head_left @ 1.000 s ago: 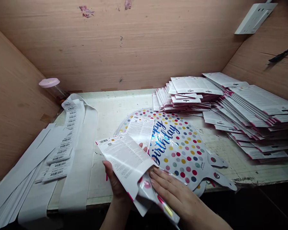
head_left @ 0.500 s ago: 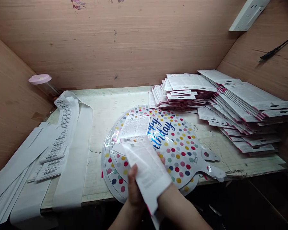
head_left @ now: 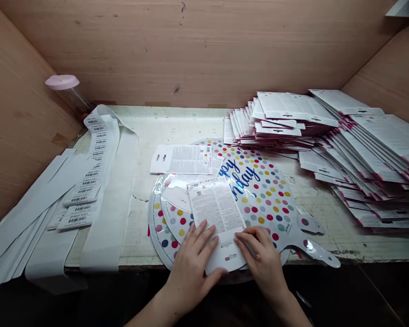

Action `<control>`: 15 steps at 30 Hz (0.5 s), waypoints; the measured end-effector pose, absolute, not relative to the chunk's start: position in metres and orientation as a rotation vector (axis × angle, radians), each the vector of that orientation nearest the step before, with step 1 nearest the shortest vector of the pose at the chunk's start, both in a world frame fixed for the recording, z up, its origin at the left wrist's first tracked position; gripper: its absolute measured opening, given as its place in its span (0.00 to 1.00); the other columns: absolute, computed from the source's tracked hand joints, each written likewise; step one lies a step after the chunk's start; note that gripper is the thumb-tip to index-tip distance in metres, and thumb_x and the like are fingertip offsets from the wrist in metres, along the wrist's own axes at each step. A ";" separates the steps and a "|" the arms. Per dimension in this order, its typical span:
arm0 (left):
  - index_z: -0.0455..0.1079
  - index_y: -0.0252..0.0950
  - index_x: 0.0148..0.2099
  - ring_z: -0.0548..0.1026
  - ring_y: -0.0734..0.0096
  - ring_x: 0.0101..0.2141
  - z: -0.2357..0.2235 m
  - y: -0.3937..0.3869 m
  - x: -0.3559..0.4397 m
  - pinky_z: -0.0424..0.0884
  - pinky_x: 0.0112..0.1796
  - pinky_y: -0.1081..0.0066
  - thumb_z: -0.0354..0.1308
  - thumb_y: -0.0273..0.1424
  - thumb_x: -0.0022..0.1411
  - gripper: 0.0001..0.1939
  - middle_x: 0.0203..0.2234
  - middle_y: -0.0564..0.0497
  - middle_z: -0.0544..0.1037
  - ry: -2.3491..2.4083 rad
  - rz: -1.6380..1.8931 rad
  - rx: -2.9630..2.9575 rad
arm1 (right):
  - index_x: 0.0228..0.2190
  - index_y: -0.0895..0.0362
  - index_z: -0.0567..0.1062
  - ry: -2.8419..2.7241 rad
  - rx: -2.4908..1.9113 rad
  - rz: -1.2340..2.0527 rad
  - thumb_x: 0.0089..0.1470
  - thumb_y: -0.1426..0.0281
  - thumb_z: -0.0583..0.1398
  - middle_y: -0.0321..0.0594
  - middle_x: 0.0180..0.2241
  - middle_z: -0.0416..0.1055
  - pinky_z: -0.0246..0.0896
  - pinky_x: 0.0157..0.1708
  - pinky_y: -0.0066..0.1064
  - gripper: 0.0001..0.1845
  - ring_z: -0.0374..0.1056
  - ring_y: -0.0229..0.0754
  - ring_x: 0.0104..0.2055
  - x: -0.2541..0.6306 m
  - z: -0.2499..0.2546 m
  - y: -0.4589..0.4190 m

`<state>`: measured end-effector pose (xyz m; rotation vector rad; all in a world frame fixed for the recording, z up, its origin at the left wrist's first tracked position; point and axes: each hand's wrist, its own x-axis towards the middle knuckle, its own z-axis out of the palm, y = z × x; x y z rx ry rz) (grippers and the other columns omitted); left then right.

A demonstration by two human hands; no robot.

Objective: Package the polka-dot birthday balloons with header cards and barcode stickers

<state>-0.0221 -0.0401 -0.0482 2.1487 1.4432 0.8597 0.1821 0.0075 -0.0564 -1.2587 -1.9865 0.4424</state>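
Observation:
A white printed card (head_left: 218, 206) with a hang hole at its near end lies on the dotted round pieces at the table's front. My left hand (head_left: 195, 259) rests on its left edge, fingers spread out and flat. At the right edge, my right hand (head_left: 264, 254) has thumb and fingers pinched together on the card. Behind it a second printed card (head_left: 187, 160) lies sideways, its hang hole to the left. The flat, shiny round pieces (head_left: 264, 200) beneath carry coloured dots, blue "birthday" lettering and narrow tabs at the right.
Stacks of similar white cards (head_left: 388, 136) with pink edges fill the right side. Barcode label strips (head_left: 97, 159) and long white paper strips (head_left: 23, 218) lie at the left. A pink-lidded jar (head_left: 63, 82) stands at the back left. Wooden walls (head_left: 191, 54) enclose the table.
The card that was raised in both hands now lies flat on the dotted pieces. A card now lies sideways farther back. My hands have moved apart, and the camera view has shifted.

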 end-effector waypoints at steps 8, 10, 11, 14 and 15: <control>0.52 0.41 0.69 0.61 0.43 0.62 -0.065 -0.046 -0.037 0.59 0.59 0.45 0.62 0.45 0.58 0.41 0.63 0.40 0.63 1.391 0.690 2.324 | 0.33 0.54 0.75 -2.066 -1.227 0.528 0.61 0.73 0.55 0.40 0.32 0.67 0.67 0.37 0.37 0.08 0.66 0.43 0.37 0.188 -0.052 0.011; 0.53 0.42 0.69 0.61 0.43 0.62 -0.065 -0.046 -0.035 0.59 0.59 0.45 0.62 0.44 0.58 0.40 0.63 0.40 0.63 1.401 0.694 2.310 | 0.32 0.54 0.74 -2.091 -1.244 0.536 0.61 0.74 0.55 0.39 0.31 0.67 0.65 0.37 0.37 0.09 0.65 0.43 0.36 0.185 -0.050 0.013; 0.53 0.42 0.69 0.61 0.43 0.62 -0.065 -0.046 -0.035 0.59 0.60 0.45 0.62 0.44 0.58 0.40 0.63 0.41 0.63 1.401 0.697 2.299 | 0.31 0.54 0.72 -2.105 -1.253 0.531 0.61 0.74 0.54 0.39 0.31 0.67 0.65 0.37 0.37 0.09 0.64 0.43 0.36 0.184 -0.050 0.014; 0.54 0.43 0.68 0.61 0.43 0.62 -0.063 -0.047 -0.034 0.57 0.60 0.45 0.63 0.43 0.58 0.39 0.63 0.41 0.63 1.390 0.714 2.265 | 0.30 0.55 0.70 -2.176 -1.273 0.455 0.62 0.75 0.52 0.39 0.29 0.67 0.62 0.36 0.36 0.10 0.63 0.43 0.34 0.179 -0.053 0.017; 0.54 0.43 0.69 0.61 0.43 0.62 -0.063 -0.048 -0.034 0.57 0.60 0.45 0.63 0.43 0.58 0.40 0.63 0.41 0.63 1.385 0.720 2.255 | 0.30 0.55 0.69 -2.211 -1.278 0.410 0.62 0.75 0.52 0.39 0.29 0.66 0.61 0.35 0.36 0.10 0.62 0.43 0.34 0.178 -0.054 0.018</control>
